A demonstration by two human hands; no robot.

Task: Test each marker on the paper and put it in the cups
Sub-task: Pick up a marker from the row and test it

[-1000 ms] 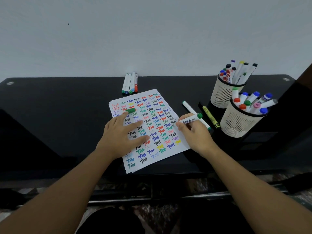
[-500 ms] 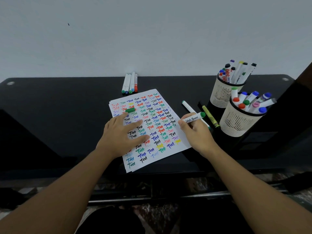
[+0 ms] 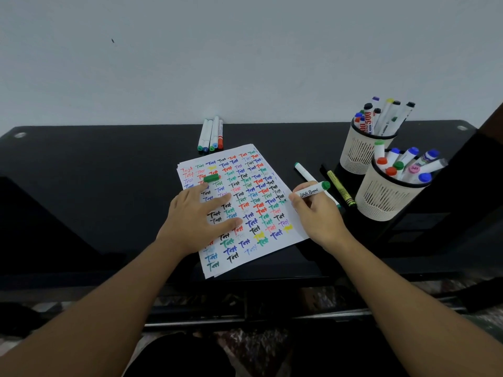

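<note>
1. Left hand (image 3: 200, 217): flat on the paper, fingers straight and spread, holding nothing.
2. Green cap (image 3: 211, 177): loose on the paper's upper left part, just beyond the left fingertips.
3. Four markers (image 3: 211, 135): lying side by side at the table's far edge, beyond the paper; end colours green, blue, green-blue, red.
4. Paper (image 3: 272, 242): white stack on the black table (image 3: 81, 186), covered in rows of the handwritten word "Test" in red, green, blue, black, yellow and purple.
5. Right hand (image 3: 319, 216): fingers curled round the whiteboard marker (image 3: 313, 190) at the paper's right edge. White barrel, green end, script reading "White Board". Tip hidden by the fingers; probably touching the sheet.
6. White marker (image 3: 303, 171) and yellow-green crayon (image 3: 340, 187): lying on the table between paper and cups.
7. Far cup (image 3: 359, 153): cream mesh, upright markers, one labelled "500".
8. Near cup (image 3: 381, 198): cream mesh, markers with red, green, blue caps; a pink end marked "341".
</note>
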